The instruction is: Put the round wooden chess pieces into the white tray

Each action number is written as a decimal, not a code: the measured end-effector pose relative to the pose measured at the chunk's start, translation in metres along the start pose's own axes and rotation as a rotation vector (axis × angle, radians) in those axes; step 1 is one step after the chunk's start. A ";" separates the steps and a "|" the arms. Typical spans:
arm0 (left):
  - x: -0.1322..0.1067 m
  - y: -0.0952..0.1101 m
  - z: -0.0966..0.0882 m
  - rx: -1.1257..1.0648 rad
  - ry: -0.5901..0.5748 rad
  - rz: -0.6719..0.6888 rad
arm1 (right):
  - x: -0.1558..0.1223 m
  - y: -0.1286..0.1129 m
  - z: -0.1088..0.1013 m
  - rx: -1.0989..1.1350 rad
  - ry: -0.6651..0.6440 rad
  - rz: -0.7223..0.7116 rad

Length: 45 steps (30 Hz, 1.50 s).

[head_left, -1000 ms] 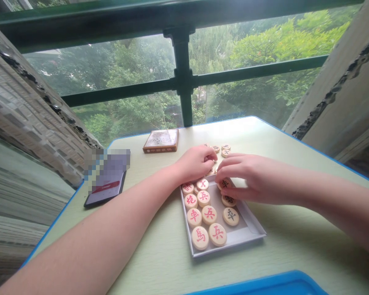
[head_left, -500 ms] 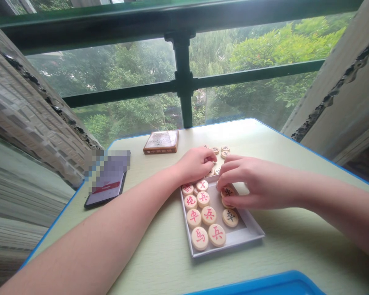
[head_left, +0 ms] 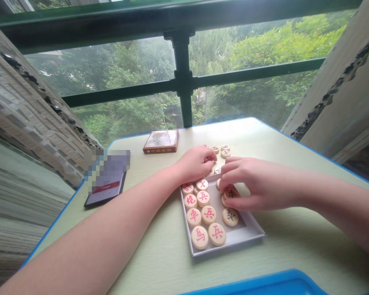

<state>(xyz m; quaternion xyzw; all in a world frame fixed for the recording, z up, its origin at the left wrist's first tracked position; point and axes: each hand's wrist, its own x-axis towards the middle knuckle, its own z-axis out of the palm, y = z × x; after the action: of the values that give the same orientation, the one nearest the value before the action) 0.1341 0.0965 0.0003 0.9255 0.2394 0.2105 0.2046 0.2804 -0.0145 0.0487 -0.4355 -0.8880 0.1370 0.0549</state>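
Note:
A shallow white box tray (head_left: 246,233) holds Chinese chess pieces. Red-lettered round pieces (head_left: 209,214) fill its left side in two columns. On the right side lies a black-lettered piece (head_left: 230,216). My right hand (head_left: 249,182) pinches another black-lettered Chinese chess piece (head_left: 231,193) between thumb and fingers, just above others partly hidden beneath it. At the tray's far edge my left hand (head_left: 197,164) rests with curled fingers; whatever they grip, if anything, is hidden. Beyond both hands, several loose black-lettered pieces (head_left: 225,154) lie on the table.
A brown-edged flat box (head_left: 161,141) sits at the back left of the pale table (head_left: 160,254). Nearer on the left is a phone (head_left: 106,188), partly blurred out. A blue edge (head_left: 264,282) shows at the front. Curtains (head_left: 33,94) flank the window.
My right hand has shifted slightly right with the pinched piece, whose lettering shows more clearly. My left hand stays in place.

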 end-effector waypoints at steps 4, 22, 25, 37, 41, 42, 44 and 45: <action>-0.001 0.002 -0.001 -0.001 -0.009 -0.004 | 0.000 0.000 0.000 0.010 -0.006 0.011; -0.001 0.002 -0.002 0.028 -0.021 0.015 | 0.000 -0.002 -0.002 -0.005 -0.013 -0.003; -0.001 0.002 -0.002 0.027 -0.020 0.021 | 0.000 -0.003 -0.002 -0.014 -0.026 0.013; -0.001 0.003 -0.002 0.019 -0.019 0.021 | -0.001 -0.003 -0.002 -0.005 -0.020 0.034; -0.001 0.004 -0.003 0.018 -0.025 0.012 | -0.001 -0.004 -0.001 0.003 -0.028 0.050; -0.001 0.004 -0.003 0.019 -0.025 0.010 | -0.001 -0.004 -0.001 0.007 -0.027 0.048; -0.001 0.004 -0.003 0.021 -0.022 0.007 | -0.001 -0.004 0.000 0.012 -0.022 0.043; -0.001 0.004 -0.003 0.021 -0.021 0.006 | -0.001 -0.004 0.000 0.012 -0.021 0.043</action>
<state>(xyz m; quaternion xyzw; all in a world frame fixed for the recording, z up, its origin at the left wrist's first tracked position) 0.1332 0.0934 0.0039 0.9305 0.2368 0.1986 0.1968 0.2780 -0.0179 0.0498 -0.4526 -0.8782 0.1481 0.0452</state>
